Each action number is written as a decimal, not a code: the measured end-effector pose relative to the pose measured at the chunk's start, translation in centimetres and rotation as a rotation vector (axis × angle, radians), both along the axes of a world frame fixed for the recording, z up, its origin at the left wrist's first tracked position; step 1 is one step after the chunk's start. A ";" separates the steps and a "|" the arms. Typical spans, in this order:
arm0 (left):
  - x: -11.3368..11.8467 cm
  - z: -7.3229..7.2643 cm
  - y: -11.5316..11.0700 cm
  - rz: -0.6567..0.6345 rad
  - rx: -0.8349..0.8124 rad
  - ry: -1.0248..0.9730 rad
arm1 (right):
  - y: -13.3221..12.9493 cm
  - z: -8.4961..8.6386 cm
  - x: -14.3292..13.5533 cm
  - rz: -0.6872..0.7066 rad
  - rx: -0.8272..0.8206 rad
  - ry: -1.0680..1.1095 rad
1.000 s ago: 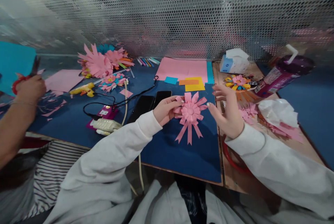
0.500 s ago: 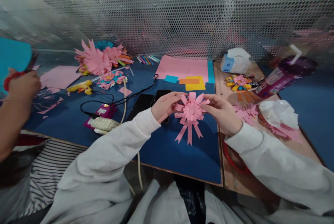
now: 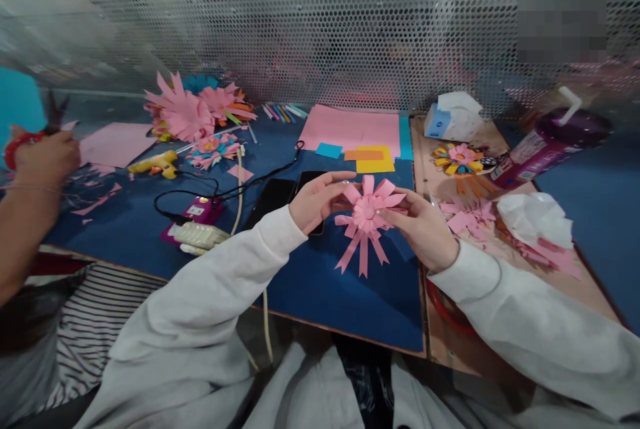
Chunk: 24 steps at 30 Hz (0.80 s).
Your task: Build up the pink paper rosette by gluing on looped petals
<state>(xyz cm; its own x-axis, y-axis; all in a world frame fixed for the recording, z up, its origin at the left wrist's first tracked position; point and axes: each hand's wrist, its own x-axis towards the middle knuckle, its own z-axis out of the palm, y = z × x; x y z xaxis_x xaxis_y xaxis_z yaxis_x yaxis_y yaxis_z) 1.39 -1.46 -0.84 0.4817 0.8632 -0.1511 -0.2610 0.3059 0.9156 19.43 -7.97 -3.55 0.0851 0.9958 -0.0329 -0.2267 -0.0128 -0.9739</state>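
Between my two hands is a pink paper flower (image 3: pixel 367 214) with looped petals, a layered centre and notched ribbon tails hanging toward me. My left hand (image 3: pixel 323 201) pinches its upper left petals, thumb and index finger closed on the paper. From the other side my right hand (image 3: pixel 425 222) grips it, with the thumb pressed beside the flower's centre and the fingers behind the petals. Two dark phones (image 3: pixel 273 197) lie on the blue table just beyond my left wrist.
At left, another person's hand (image 3: pixel 47 155) holds red-handled scissors (image 3: pixel 23 145) and blue paper (image 3: pixel 20 105). A yellow glue gun (image 3: pixel 155 163), a power strip (image 3: pixel 197 215) and cables lie left. A purple bottle (image 3: pixel 545 142), tissue box (image 3: pixel 453 121) and paper scraps (image 3: pixel 470 219) are right.
My right thumb has moved inward from the petal's edge to beside the flower's centre, and the upper petals have shifted. The other person's scissors have come away from the blue paper, blades apart.
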 end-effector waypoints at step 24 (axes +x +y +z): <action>0.3 -1.1 -0.7 -0.057 0.060 0.094 | -0.1 -0.4 -0.1 -0.133 0.146 -0.086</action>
